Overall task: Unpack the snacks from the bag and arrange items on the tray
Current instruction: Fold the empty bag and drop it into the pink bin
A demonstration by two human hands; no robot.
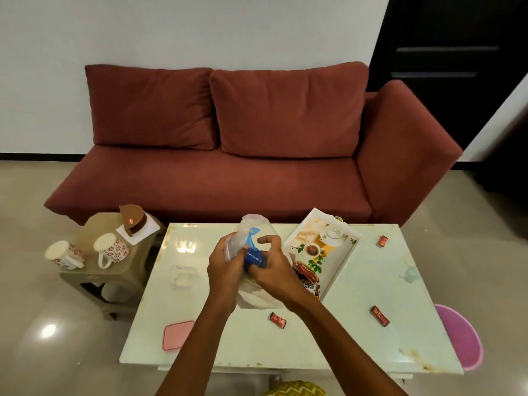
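While the left hand (pixel 225 264) clamps the translucent bag (pixel 251 232) above the surface (pixel 357 295), the right hand (pixel 274 270) closes around a blue snack item (pixel 255 258) at the bag. The tray (pixel 340 264) lies just right, holding a red packet (pixel 307 274).

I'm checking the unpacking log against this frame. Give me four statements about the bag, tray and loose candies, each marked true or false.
1. Both hands, left hand and right hand, are on the plastic bag. True.
2. The tray is empty. False: a red snack packet lies on it.
3. Three small red candies lie loose on the table. True.
4. The pink lid sits on the tray. False: it lies on the table's near left corner.
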